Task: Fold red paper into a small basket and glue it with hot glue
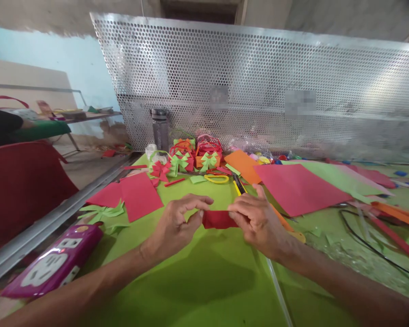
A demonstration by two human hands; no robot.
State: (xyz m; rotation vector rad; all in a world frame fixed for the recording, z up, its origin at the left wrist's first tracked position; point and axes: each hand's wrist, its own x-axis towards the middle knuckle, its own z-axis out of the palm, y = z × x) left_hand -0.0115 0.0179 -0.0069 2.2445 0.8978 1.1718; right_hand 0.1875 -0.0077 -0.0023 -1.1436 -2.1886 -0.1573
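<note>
A small folded piece of red paper (pixel 220 220) is stretched level between my two hands, above the green work surface (pixel 204 281). My left hand (pixel 177 222) pinches its left end between thumb and fingers. At the opposite end, my right hand (pixel 255 218) grips the paper with thumb and fingertips closed. Just beyond lie yellow-handled scissors (pixel 216 178) and a black-and-yellow utility knife (pixel 239 185). Small paper baskets (pixel 208 154) with green bows stand farther back, beside a red paper bow (pixel 160 169).
Red sheets (pixel 141 195) and green paper strips (pixel 105 211) lie left, near a purple case (pixel 54 261). On the right are a large red sheet (pixel 300 188), a black cable (pixel 368 245) and clear scraps. A bottle (pixel 160 129) stands before the perforated metal panel (pixel 241 68).
</note>
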